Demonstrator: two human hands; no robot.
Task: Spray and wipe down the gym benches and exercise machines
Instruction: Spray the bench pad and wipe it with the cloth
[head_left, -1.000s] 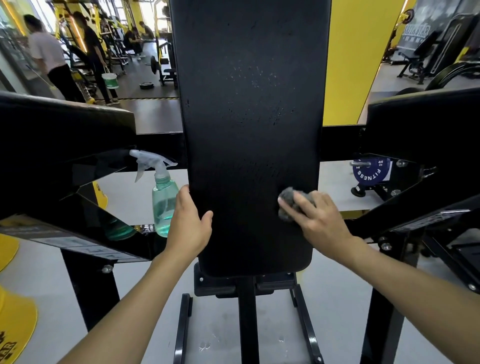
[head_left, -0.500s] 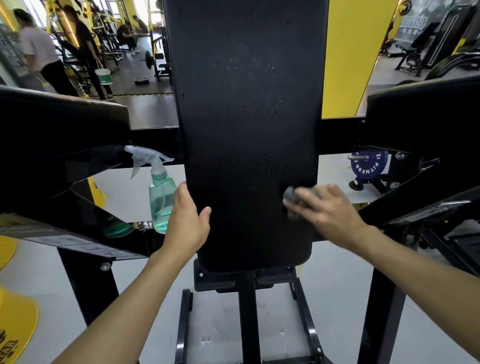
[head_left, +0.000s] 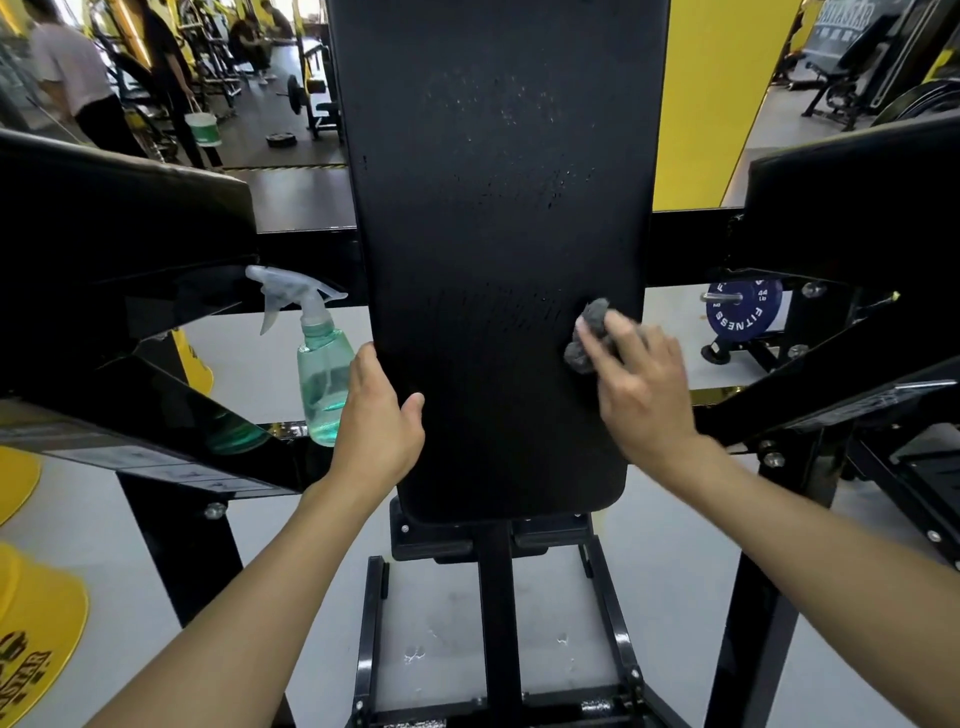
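Note:
A long black padded bench pad (head_left: 498, 218) stands upright in front of me, with droplets and wet streaks on its surface. My right hand (head_left: 641, 384) presses a crumpled grey cloth (head_left: 589, 332) against the pad's lower right side. My left hand (head_left: 376, 421) grips the pad's lower left edge, thumb on the front face. A clear spray bottle (head_left: 322, 371) with teal liquid and a white trigger stands on the black machine frame just left of my left hand.
Black padded arm rests flank the pad at left (head_left: 119, 218) and right (head_left: 857, 208). A blue weight plate (head_left: 743, 309) sits at the right. The machine's base frame (head_left: 498, 623) stands on grey floor. People (head_left: 78, 83) and a green-and-white bucket (head_left: 201, 129) are at the far left.
My right hand has slid the cloth up the pad's right side. My left hand has kept its grip on the left edge.

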